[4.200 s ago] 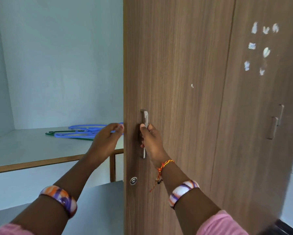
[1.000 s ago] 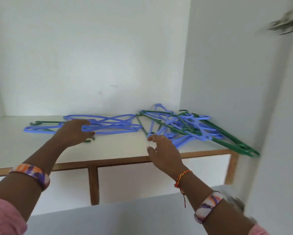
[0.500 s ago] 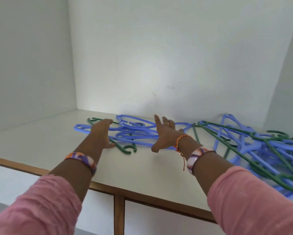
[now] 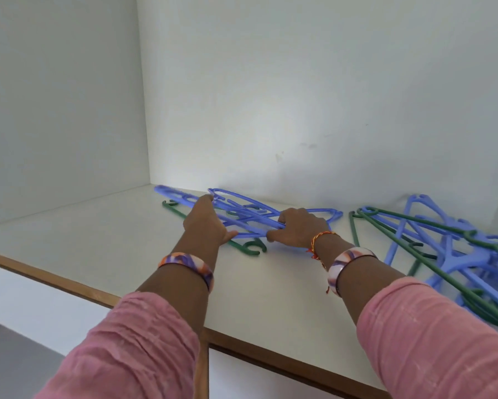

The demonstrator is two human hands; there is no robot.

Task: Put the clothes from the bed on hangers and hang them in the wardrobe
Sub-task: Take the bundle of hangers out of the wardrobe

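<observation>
Pink-sleeved, gripping blue plastic hangers lying ten-to-four o'clock with curled right hand, flat left hand pressing alongside.

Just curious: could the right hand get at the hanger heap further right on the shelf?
Probably yes: the heap lies uncovered beside that forearm, though the right hand grips blue hangers and must release them.

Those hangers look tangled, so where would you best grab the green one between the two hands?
Probably by its hook: the green hanger lies flat on the shelf, and only that curled end pokes out toward the front edge, free of the blue hangers across its bar. Come from the front, pinching the hook from above.
</observation>
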